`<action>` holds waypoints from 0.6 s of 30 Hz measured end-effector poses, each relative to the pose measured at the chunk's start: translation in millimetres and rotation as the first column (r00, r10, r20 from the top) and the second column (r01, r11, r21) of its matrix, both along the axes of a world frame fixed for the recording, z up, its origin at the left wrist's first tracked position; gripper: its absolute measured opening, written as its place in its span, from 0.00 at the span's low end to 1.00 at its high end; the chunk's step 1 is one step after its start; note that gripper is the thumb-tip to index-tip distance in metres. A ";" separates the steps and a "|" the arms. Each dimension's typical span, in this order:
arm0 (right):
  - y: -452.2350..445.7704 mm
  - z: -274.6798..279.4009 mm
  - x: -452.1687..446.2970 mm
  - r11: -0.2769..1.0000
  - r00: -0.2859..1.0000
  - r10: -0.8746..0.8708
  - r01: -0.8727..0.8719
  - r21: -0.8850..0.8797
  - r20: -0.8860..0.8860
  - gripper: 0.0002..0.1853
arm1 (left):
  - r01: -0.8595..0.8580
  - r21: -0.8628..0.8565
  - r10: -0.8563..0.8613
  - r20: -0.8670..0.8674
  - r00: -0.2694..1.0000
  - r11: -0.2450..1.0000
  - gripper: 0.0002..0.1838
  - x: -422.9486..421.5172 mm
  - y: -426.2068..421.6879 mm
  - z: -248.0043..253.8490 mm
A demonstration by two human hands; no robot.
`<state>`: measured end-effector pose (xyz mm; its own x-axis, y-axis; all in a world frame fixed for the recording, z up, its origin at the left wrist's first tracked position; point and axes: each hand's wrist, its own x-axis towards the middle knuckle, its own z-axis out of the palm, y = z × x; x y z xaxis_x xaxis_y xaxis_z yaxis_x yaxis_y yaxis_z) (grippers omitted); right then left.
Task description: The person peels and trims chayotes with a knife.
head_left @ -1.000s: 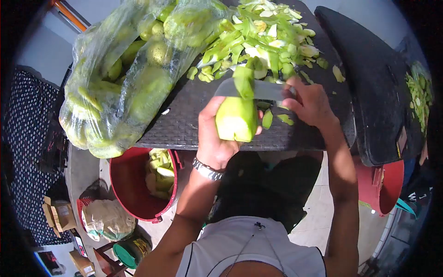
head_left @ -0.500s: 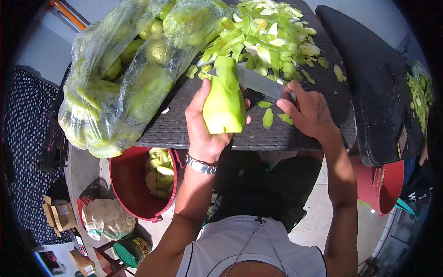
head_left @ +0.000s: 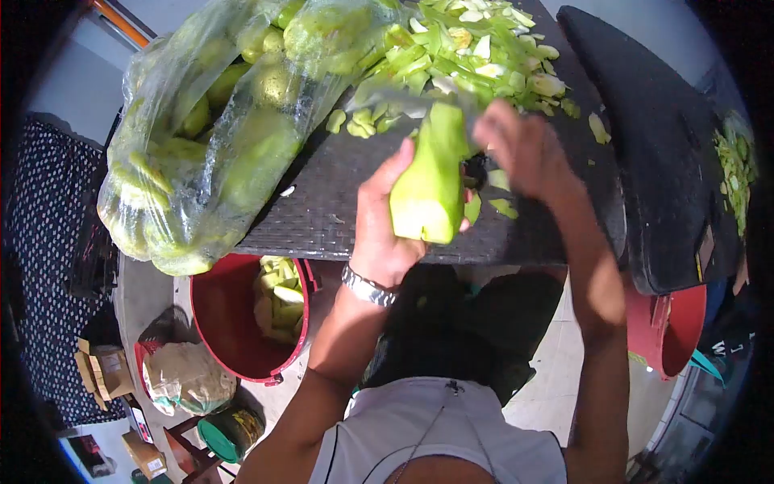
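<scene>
My left hand point(head_left: 385, 214), with a metal watch at the wrist, is wrapped round a pear-shaped green fruit point(head_left: 427, 198) from below. Its narrow end points away from me, and its surface looks peeled, with a bright, smooth, faceted skinless side. My right hand point(head_left: 524, 149) is closed on a knife, smeared by motion. The blurred knife blade point(head_left: 401, 100) reaches left behind the fruit's narrow end; its handle is mostly hidden in the fingers. Beyond the hands lies a heap of green and white peelings point(head_left: 484, 64) on the dark woven tabletop point(head_left: 322, 214).
A clear plastic bag point(head_left: 193, 185) full of green fruits fills the table's left side. Below it stands a red bucket point(head_left: 230, 323) with pale cut pieces. A black chair-like panel point(head_left: 645, 161) stands right, above another red container point(head_left: 685, 331). A tied sack point(head_left: 189, 375) sits lower left.
My left hand and the fruit have moved right and slightly nearer to me, the fruit tilting. The right hand has risen a little, and the blade has swung across behind the fruit's tip.
</scene>
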<state>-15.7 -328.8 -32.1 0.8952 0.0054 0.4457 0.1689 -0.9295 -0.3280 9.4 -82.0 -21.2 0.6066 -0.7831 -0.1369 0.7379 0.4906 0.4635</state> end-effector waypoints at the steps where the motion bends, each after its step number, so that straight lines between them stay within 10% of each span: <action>1: -23.6 -18.9 13.4 0.980 0.985 -0.173 0.170 -0.099 -0.023 0.26 | -0.034 0.068 0.035 -0.026 0.999 0.997 0.30 -0.7 2.9 5.5; 4: -32.9 11.3 6.7 0.851 0.939 -0.182 0.299 0.432 -0.292 0.33 | -0.104 0.010 0.104 0.001 0.995 0.995 0.30 5.7 7.3 8.6; 18: 58.2 36.3 -48.2 0.834 0.984 0.084 0.016 0.551 -0.156 0.22 | -0.221 0.151 0.226 -0.018 0.974 0.964 0.20 25.2 -10.4 4.4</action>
